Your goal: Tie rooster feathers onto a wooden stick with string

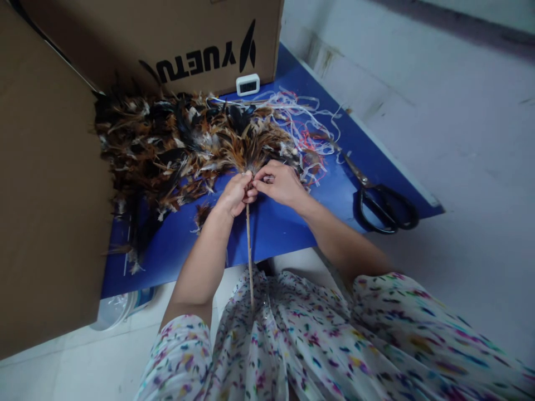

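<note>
A thin wooden stick (249, 245) runs from my lap up to a tuft of brown feathers (246, 146) at its top end. My left hand (239, 193) is closed round the stick just below the tuft. Close beside it, my right hand (279, 181) has its thumb and fingertips pinched together at the base of the feathers; what lies between them is too small to make out. Behind and to the left spreads a big pile of brown, black and white feathers (167, 147).
Black-handled scissors (371, 195) lie at the right edge of the blue table (288, 239). Tangled white and red strings (307, 125) are at the back right. A small white clock (248, 84) stands before a cardboard box (200, 33). Another box (45, 184) rises at the left.
</note>
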A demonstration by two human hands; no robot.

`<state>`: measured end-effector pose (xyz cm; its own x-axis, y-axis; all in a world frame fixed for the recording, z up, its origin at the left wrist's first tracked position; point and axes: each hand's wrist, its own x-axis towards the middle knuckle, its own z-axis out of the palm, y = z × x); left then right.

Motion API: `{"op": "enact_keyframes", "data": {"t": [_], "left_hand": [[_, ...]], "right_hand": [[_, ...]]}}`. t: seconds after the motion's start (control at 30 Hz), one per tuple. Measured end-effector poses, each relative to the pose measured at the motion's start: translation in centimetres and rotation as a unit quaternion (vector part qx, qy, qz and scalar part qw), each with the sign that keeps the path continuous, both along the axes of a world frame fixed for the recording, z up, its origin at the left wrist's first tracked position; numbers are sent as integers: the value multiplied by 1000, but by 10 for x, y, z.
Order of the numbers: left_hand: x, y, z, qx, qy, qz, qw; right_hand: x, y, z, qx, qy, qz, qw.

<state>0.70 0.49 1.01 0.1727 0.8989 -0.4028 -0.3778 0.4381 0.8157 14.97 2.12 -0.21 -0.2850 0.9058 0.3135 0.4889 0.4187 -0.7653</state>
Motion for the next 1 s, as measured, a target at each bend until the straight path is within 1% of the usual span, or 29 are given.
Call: {"op": "enact_keyframes", "data": {"t": [0.13,0.3,0.4,0.6,0.7,0.83,1.0], "left_hand": [[1,-1,0,-6,-2,2,1000],[4,-2,2,-6,13,-6,1000],[5,-2,3,-7,22,-7,1000],[8,-2,1,-2,37,0,999],[9,-2,1,-3,41,6,999],[9,-2,2,-4,35,10,999],[7,-2,0,-15,29,15,999]], "right_hand": [[0,5,-6,-12,32,-8,999],[0,9,-8,-79,96,16,992],[-1,7,-6,-68,103,21,992],[-3,-3,0,21,18,-20,999],[-1,-4,0,38,-8,-35,999],[3,-1,-1,31,-23,-24,999],[5,-2,-1,58,-80,3,995]]}}
